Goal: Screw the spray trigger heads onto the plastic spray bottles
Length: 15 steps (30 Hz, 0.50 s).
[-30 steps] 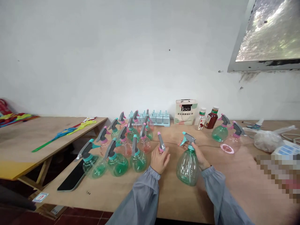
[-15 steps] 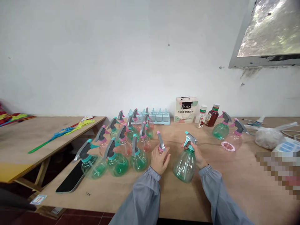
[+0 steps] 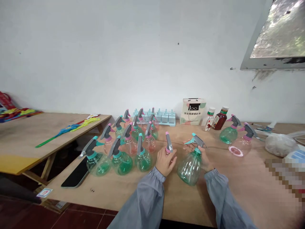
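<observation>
My left hand (image 3: 166, 161) is closed around the upper part of a spray bottle with a pink collar and a grey trigger head (image 3: 169, 142); most of its body is hidden behind the hand. In my right hand (image 3: 206, 158) is a clear green spray bottle (image 3: 190, 168) with a grey and teal trigger head. It leans to the right, with fingers behind its neck and trigger. No coloured liquid is plain to see in this one. Left of my hands stands a group of several green and pink spray bottles (image 3: 122, 163), many with liquid at the bottom.
A black phone (image 3: 75, 175) lies at the table's left. Behind are a light-blue mould tray (image 3: 164, 119), a paper bag (image 3: 192, 112) and two sauce bottles (image 3: 219, 119). On the right are two spray bottles (image 3: 228, 135) and a plastic bag (image 3: 280, 143).
The view has swung slightly left. The green spray bottle in my right hand leans a little more, and the fingers near its trigger have loosened. My left hand keeps its hold.
</observation>
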Motion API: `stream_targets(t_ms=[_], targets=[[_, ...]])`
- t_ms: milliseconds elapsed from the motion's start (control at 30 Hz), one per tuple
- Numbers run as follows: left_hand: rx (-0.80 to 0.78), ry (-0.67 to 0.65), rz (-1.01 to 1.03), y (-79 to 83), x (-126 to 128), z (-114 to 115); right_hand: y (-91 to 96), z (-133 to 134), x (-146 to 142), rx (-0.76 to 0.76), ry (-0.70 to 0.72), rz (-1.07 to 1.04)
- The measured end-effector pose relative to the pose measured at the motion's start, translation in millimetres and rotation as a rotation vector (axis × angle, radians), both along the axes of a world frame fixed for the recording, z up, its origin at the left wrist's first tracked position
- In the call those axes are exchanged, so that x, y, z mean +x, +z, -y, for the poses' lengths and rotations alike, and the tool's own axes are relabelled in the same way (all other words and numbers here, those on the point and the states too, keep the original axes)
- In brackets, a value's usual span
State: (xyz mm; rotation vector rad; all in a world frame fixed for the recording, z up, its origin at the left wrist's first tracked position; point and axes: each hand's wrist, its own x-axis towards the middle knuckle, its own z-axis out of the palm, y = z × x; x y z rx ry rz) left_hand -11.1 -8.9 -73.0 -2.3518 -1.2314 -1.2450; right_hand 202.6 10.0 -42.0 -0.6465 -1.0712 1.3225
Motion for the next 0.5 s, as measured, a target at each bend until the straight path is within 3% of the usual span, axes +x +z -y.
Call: stream_targets(t_ms=[167,367,500], targets=[[0.062,0.009,0.008,-2.3,0.5,-1.4,0.0,1.7,-0.3,0.052,-0.143,0.079],[0.068,-0.006,0.006,-1.4,0.3,-1.1,4.1,7.6,-1.7,0.027,-0.082,0.076],[0.075,0.003,0.011,-0.2,-0.2,-0.9,6.5,7.8,-2.8,0.036,-0.381,0.09]])
